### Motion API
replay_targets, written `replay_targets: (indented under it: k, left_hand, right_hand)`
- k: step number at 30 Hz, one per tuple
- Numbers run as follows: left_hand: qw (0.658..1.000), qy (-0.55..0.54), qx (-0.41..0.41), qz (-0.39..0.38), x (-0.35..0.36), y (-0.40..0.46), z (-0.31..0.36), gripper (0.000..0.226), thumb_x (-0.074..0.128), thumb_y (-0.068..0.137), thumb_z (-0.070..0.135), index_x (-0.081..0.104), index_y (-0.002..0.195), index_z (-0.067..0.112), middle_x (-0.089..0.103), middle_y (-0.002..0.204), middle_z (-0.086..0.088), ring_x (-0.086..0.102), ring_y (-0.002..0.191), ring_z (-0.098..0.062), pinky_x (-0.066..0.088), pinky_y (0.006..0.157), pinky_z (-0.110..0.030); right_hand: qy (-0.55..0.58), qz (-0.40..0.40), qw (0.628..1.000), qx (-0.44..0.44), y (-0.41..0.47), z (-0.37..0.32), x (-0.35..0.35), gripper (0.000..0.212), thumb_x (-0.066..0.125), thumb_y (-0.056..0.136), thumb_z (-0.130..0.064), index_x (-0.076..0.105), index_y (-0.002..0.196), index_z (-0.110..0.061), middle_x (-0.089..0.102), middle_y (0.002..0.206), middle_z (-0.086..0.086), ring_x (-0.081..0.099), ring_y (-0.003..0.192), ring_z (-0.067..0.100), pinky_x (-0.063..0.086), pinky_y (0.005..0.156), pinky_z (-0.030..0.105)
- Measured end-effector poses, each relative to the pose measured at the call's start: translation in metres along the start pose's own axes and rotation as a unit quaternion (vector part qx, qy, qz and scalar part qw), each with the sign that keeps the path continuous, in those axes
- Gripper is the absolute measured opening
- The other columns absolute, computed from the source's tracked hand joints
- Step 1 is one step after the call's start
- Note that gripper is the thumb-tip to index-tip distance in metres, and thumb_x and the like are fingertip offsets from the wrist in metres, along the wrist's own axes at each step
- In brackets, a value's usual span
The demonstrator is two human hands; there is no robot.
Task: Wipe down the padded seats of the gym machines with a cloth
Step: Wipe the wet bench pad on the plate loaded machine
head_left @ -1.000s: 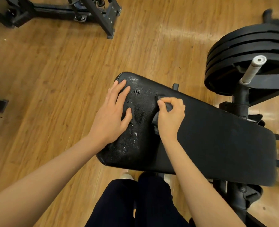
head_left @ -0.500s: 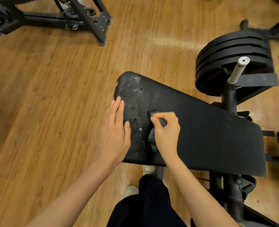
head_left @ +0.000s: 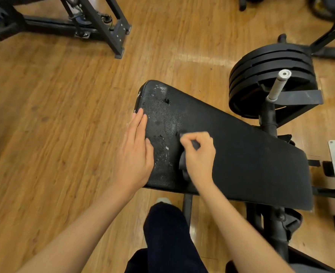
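Both hands are on the padded seat (head_left: 241, 154): left hand (head_left: 136, 152) laid flat at its left end, right hand (head_left: 199, 154) clenched around a dark cloth (head_left: 182, 164). Wet speckles (head_left: 160, 138) are seen between them; wiping seems underway, and other machines are probably left.

The cloth (head_left: 183, 164) lies on the padded seat (head_left: 241, 154) under the right grip (head_left: 199, 152); the left grip (head_left: 135, 154) rests left of it, weight plates (head_left: 271, 62) beyond.
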State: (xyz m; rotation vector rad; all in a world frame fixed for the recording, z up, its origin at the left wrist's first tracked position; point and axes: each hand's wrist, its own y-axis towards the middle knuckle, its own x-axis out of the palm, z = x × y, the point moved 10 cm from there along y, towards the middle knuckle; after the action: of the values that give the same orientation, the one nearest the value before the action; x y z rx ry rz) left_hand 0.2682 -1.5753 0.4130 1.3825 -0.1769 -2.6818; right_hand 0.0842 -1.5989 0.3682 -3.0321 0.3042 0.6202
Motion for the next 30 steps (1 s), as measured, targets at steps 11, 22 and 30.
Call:
replay_targets:
  k: [11,22,30]
  left_hand:
    - [1.0,-0.004,-0.006,0.0,-0.001,-0.002,0.001,0.054,0.039,0.102,0.002,0.029,0.155,0.004,0.021,0.165,-0.001,0.01,0.153,-0.009,0.006,0.119,-0.01]
    - [1.0,-0.002,-0.005,0.011,-0.001,0.0,0.001,0.053,0.038,0.098,0.002,0.035,0.152,0.0,0.028,0.163,-0.007,0.018,0.153,-0.014,0.011,0.123,-0.022]
    - [0.999,0.046,-0.014,0.011,-0.003,-0.001,0.002,0.052,0.035,0.1,0.008,0.036,0.152,0.002,0.028,0.163,-0.004,0.019,0.153,-0.014,0.015,0.124,-0.026]
  right_hand:
    - [-0.027,-0.045,0.995,-0.081,-0.034,-0.019,0.008,0.012,0.068,0.09,-0.005,0.066,0.083,-0.014,0.057,0.088,-0.001,0.052,0.088,0.02,0.036,0.079,0.015]
    - [-0.048,-0.151,0.974,-0.162,-0.011,-0.008,0.0,0.009,0.067,0.091,-0.008,0.066,0.083,-0.012,0.054,0.088,-0.003,0.049,0.091,0.016,0.04,0.08,0.034]
    - [-0.018,-0.196,0.955,-0.222,0.034,-0.06,0.055,0.001,0.066,0.093,-0.008,0.067,0.092,-0.009,0.055,0.092,0.001,0.048,0.092,0.017,0.036,0.085,0.021]
